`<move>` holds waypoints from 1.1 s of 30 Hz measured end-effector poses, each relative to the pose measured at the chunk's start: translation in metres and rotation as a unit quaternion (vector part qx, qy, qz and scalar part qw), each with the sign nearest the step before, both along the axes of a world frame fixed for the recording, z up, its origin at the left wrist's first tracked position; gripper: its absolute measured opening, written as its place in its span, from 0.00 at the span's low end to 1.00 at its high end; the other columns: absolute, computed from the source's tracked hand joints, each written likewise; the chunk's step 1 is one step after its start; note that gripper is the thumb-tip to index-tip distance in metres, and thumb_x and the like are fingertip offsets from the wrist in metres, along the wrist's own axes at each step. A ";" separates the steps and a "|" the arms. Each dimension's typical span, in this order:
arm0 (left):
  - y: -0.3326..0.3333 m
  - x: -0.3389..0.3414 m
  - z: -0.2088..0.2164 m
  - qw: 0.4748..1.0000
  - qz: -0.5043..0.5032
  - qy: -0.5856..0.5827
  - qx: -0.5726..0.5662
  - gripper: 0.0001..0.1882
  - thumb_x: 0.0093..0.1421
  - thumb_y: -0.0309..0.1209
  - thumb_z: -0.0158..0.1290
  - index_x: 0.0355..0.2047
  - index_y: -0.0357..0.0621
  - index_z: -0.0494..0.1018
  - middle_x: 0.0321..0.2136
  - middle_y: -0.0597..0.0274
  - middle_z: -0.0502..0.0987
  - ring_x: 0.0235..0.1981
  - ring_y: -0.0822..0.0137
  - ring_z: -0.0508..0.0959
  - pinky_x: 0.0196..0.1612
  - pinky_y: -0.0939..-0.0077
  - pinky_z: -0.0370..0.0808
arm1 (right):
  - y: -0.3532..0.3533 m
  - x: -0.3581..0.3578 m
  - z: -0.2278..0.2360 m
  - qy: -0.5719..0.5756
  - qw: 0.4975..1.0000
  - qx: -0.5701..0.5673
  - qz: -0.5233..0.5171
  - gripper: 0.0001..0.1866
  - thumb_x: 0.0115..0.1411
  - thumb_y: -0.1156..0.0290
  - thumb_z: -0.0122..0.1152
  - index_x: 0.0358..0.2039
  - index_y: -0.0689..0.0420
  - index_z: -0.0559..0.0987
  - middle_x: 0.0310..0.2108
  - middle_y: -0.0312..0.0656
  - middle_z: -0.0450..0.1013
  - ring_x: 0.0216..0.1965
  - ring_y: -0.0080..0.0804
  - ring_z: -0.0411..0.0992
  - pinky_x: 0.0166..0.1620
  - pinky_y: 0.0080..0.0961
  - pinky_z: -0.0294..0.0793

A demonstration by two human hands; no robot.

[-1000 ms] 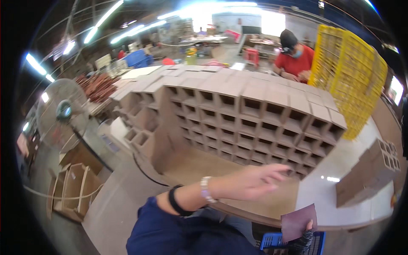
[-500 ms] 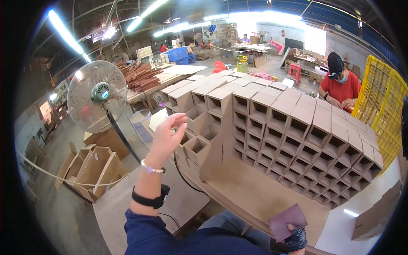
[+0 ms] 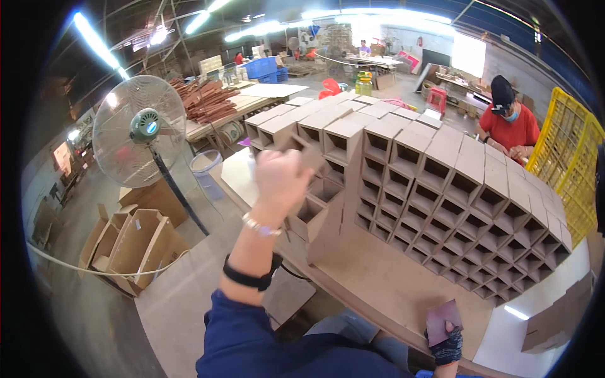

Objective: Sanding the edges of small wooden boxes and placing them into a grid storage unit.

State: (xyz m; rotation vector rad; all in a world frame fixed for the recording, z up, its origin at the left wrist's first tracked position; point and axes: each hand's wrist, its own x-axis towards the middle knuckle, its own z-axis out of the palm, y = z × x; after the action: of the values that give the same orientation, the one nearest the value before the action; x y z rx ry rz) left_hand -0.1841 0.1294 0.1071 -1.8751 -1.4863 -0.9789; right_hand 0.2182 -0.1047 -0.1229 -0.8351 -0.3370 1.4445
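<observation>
My left hand, bare with a beaded bracelet, is closed on the edge of a small open-ended brown box at the left end of the stack. Motion smears the box and the fingers. Just below it, more open boxes stand beside an upright brown panel. My right hand, in a dark patterned glove, holds a purplish-brown square sheet, perhaps sandpaper, over the front of the worktable. Its thumb lies on top of the sheet.
Rows of similar boxes fill the table's far side. A fan and open cartons stand at left. A yellow crate leans at right, near a co-worker in red. A pale bucket sits behind the cartons.
My left hand has moved right and closed on a box, which is now tilted. My right hand has shifted slightly right with the sheet. The whole view has turned a little.
</observation>
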 end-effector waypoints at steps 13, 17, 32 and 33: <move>-0.125 0.070 -0.095 0.678 -0.417 -0.483 -0.364 0.08 0.55 0.27 0.55 0.33 0.37 0.70 0.25 0.68 0.75 0.26 0.79 0.71 0.28 0.81 0.70 | -0.011 -0.004 -0.007 -0.085 0.996 0.024 -0.020 0.35 0.44 0.63 0.67 0.51 0.59 0.63 0.45 0.44 0.66 0.47 0.42 0.67 0.50 0.40 0.70; -0.123 0.086 -0.116 0.729 -0.405 -0.387 -0.393 0.12 0.54 0.29 0.55 0.22 0.40 0.64 0.17 0.61 0.69 0.17 0.72 0.66 0.21 0.76 0.64 | -0.014 -0.002 -0.011 -0.019 0.998 0.026 -0.051 0.34 0.43 0.69 0.66 0.51 0.59 0.63 0.45 0.45 0.67 0.46 0.44 0.68 0.50 0.42 0.71; -0.121 0.060 -0.066 0.858 -0.380 -0.155 -0.308 0.14 0.49 0.32 0.57 0.21 0.40 0.63 0.14 0.51 0.66 0.18 0.49 0.68 0.22 0.62 0.64 | -0.013 0.003 -0.011 -0.041 0.999 0.022 -0.027 0.34 0.44 0.69 0.65 0.53 0.60 0.63 0.48 0.46 0.66 0.49 0.45 0.65 0.53 0.42 0.67; -0.122 0.071 -0.080 0.837 -0.396 -0.170 -0.337 0.15 0.50 0.32 0.57 0.19 0.41 0.61 0.14 0.52 0.65 0.18 0.51 0.68 0.21 0.63 0.63 | -0.013 0.000 -0.009 -0.033 0.999 0.006 -0.042 0.34 0.42 0.70 0.63 0.52 0.60 0.63 0.46 0.47 0.66 0.47 0.46 0.67 0.51 0.42 0.69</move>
State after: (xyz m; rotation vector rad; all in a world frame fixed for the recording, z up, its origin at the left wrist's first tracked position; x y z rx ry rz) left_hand -0.1133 0.0074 0.0267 -3.1217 -1.3321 -1.2954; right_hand 0.2181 -0.1178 -0.1318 -0.8783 -0.3557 1.3382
